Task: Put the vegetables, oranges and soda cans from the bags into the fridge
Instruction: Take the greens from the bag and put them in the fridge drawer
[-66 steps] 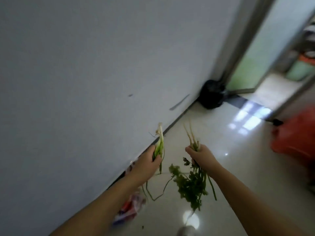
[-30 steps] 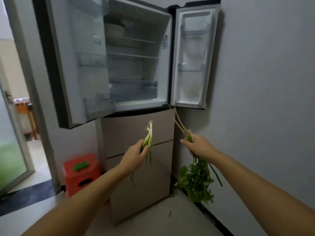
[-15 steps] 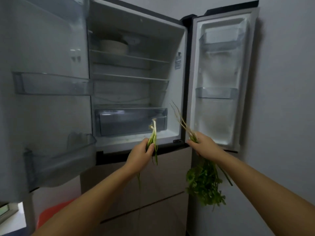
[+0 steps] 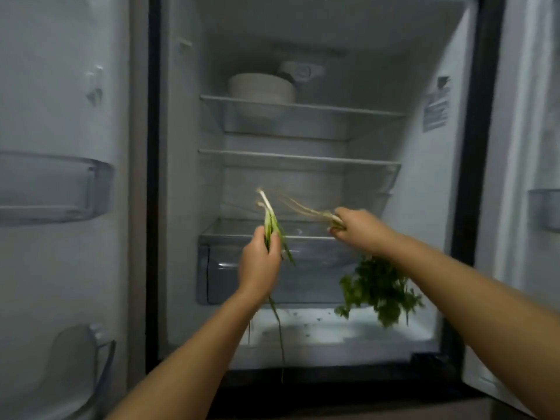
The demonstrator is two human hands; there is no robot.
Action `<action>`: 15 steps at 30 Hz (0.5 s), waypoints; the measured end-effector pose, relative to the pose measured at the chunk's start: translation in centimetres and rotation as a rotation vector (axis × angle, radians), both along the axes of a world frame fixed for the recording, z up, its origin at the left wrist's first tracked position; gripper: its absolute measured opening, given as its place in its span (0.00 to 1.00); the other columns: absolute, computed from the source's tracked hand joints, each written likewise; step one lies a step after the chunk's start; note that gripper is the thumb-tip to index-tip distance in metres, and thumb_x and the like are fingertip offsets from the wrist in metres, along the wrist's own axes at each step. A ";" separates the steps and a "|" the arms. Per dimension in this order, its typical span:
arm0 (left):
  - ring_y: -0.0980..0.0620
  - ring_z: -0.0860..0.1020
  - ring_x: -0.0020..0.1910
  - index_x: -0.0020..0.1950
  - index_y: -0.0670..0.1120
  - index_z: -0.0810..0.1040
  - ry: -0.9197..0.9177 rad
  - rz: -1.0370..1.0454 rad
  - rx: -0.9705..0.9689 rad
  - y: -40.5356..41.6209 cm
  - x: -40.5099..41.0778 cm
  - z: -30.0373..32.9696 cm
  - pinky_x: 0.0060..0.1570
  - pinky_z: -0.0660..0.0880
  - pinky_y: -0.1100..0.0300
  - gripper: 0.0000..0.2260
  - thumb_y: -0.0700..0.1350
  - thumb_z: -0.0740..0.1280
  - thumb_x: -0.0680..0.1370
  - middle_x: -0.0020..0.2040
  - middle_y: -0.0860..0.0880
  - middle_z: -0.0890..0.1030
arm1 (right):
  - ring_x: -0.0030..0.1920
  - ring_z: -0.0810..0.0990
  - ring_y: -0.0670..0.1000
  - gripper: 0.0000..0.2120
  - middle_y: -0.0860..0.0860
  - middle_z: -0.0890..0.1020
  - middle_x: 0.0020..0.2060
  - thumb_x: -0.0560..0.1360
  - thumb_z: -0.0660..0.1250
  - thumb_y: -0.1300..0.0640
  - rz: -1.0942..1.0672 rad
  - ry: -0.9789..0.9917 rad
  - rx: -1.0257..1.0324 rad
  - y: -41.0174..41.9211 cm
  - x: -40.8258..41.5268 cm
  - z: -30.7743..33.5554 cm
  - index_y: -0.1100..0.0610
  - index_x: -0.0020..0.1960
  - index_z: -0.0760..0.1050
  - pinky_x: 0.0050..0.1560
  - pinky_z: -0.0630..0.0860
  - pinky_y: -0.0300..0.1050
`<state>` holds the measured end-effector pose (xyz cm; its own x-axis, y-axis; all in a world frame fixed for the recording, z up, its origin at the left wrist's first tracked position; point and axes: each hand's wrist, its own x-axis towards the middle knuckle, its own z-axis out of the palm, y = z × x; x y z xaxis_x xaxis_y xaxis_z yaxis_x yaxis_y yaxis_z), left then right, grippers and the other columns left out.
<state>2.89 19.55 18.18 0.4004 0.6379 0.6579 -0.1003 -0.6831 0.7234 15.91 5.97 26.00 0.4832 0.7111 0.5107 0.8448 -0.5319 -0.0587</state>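
Two blurred hands (image 4: pixel 260 262) (image 4: pixel 359 227), herbs (image 4: pixel 378 286) smeared

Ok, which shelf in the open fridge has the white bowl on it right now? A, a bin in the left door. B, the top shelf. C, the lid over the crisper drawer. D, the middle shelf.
B: the white bowl sits on the top shelf, above both hands and the greens they hold.

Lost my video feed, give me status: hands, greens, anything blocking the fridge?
Left hand grips spring onions. Right hand grips leafy herb bunch. Both doors open, shelf above crisper drawer unobstructed.
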 end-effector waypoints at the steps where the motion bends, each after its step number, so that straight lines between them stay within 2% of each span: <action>1: 0.42 0.71 0.34 0.39 0.46 0.67 -0.010 0.028 0.001 1.1 1.2 0.6 0.35 0.64 0.54 0.10 0.46 0.58 0.80 0.31 0.49 0.71 | 0.54 0.78 0.61 0.12 0.61 0.80 0.53 0.77 0.63 0.49 -0.009 -0.033 -0.007 1.2 1.1 0.5 0.58 0.53 0.71 0.46 0.72 0.49; 6: 0.38 0.75 0.39 0.41 0.45 0.67 -0.036 0.120 0.050 6.7 6.3 3.6 0.36 0.67 0.51 0.09 0.47 0.57 0.80 0.35 0.43 0.75 | 0.51 0.78 0.60 0.12 0.58 0.79 0.52 0.78 0.60 0.47 -0.037 -0.167 -0.079 7.5 7.0 2.7 0.55 0.54 0.70 0.41 0.69 0.47; 9: 0.39 0.76 0.41 0.44 0.46 0.68 -0.009 0.208 0.062 9.4 8.7 4.7 0.35 0.65 0.53 0.09 0.48 0.56 0.81 0.37 0.44 0.76 | 0.50 0.78 0.60 0.13 0.57 0.79 0.52 0.78 0.59 0.48 -0.047 -0.307 -0.154 11.3 9.8 3.8 0.56 0.57 0.69 0.40 0.68 0.47; 12: 0.39 0.77 0.43 0.48 0.44 0.70 0.120 0.285 0.111 12.0 10.0 4.2 0.35 0.66 0.54 0.09 0.48 0.55 0.82 0.41 0.42 0.78 | 0.49 0.78 0.59 0.12 0.57 0.79 0.51 0.79 0.58 0.51 -0.013 -0.447 -0.231 15.3 12.2 5.2 0.57 0.58 0.69 0.39 0.69 0.47; 15: 0.37 0.78 0.47 0.56 0.42 0.68 0.356 0.419 0.187 14.3 10.3 2.9 0.39 0.69 0.52 0.12 0.49 0.52 0.82 0.48 0.39 0.80 | 0.51 0.77 0.59 0.13 0.58 0.78 0.54 0.80 0.56 0.52 0.019 -0.494 -0.286 19.5 14.4 6.4 0.57 0.61 0.67 0.41 0.68 0.46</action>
<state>13.22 33.89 21.11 0.3561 0.6752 0.6459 0.4337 -0.7317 0.5258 30.30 25.47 32.36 0.2216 0.8606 0.4586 0.7451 -0.4528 0.4897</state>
